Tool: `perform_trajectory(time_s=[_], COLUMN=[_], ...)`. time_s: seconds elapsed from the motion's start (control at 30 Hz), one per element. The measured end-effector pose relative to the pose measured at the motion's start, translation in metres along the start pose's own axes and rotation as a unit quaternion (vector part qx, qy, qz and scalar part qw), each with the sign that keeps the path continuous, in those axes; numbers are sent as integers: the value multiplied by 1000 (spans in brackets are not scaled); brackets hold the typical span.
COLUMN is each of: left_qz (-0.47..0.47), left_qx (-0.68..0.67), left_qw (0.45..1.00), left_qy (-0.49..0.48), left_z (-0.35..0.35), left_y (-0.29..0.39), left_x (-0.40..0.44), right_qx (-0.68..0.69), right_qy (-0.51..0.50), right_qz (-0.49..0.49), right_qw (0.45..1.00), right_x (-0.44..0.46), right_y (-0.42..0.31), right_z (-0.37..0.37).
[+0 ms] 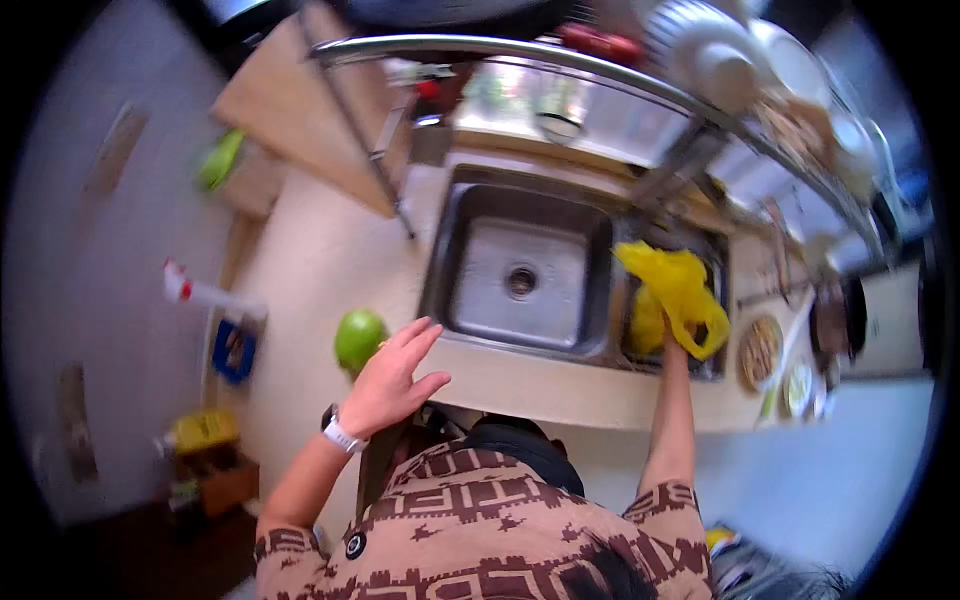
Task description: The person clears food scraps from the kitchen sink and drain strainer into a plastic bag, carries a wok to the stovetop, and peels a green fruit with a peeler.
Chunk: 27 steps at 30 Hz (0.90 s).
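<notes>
A green round fruit [359, 339] rests on the pale counter [300, 270], left of the steel sink [515, 270]. Beside it, my left hand [392, 382] hovers near the counter's front edge with fingers and thumb apart, holding nothing; its fingers partly overlap the fruit's right side. My right arm reaches to the smaller right basin, where a yellow plastic bag [675, 285] lies over the basin. The fingers of my right hand [673, 340] are hidden in or behind the bag, so their grip cannot be made out.
A metal dish rack [520, 42] with white bowls [715, 65] stands above and behind the sink. A wooden board [310, 110] leans at the back left. On the right are a plate of food [761, 353], a small green-filled dish [797, 387] and a dark pot [838, 318].
</notes>
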<state>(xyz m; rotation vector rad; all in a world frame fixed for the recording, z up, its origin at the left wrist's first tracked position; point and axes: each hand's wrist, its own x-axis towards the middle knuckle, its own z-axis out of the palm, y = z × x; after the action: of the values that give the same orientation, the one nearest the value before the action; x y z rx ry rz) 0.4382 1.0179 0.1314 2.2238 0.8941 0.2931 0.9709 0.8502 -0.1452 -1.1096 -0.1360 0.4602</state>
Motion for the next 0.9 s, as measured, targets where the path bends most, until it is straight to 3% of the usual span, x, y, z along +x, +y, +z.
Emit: perform_trajectory(time_s=[0.1,0.17,0.2,0.3,0.37,0.43,0.47,0.53,0.57,0.63,0.67,0.73,0.8,0.83,0.9], left_qz=[-88,-144,-177,-233,-262,-240,-213,-142,-140,-101,-84,-70,-75,-72,-40], left_qx=[59,93,91,77,-15,-36,-26,-82,-93,-157,-202,-246,-352,-352,-464], left_qw=[993,981,973,956,947,941,937,909,904,873,857,838,796,797,775], left_qy=[57,87,119,157,186,236,277,383,392,451,467,481,486,485,428], left_z=[1,-3,-3,-3,-20,-45,-59,-94,-120,-159,-178,-204,-220,-224,-230], left_y=[-32,-54,-66,-119,-120,-124,-127,-133,-131,-137,-144,-152,-150,-150,-147], left_x=[-46,-69,-80,-89,-79,-51,-33,11,33,76,100,131,148,152,161], right_qx=[-140,-365,-523,-852,-901,-892,-850,-662,-604,-472,-456,-453,-468,-469,-458], right_qy=[-16,-55,-87,-190,-247,-297,-337,-451,-509,-636,-690,-720,-735,-733,-733], right_qz=[28,28,18,36,31,-12,-97,-148,-108,-252,-237,-263,-329,-331,-439], right_qw=[990,929,848,487,356,339,393,580,604,555,509,456,363,364,244], right_x=[-9,-17,-28,-87,-112,-125,-128,-167,-189,-234,-258,-302,-335,-346,-358], right_y=[-20,-39,-58,-123,-145,-143,-124,-87,-66,-21,-5,33,63,73,91], right_z=[24,33,46,108,153,194,201,257,289,340,368,407,432,435,443])
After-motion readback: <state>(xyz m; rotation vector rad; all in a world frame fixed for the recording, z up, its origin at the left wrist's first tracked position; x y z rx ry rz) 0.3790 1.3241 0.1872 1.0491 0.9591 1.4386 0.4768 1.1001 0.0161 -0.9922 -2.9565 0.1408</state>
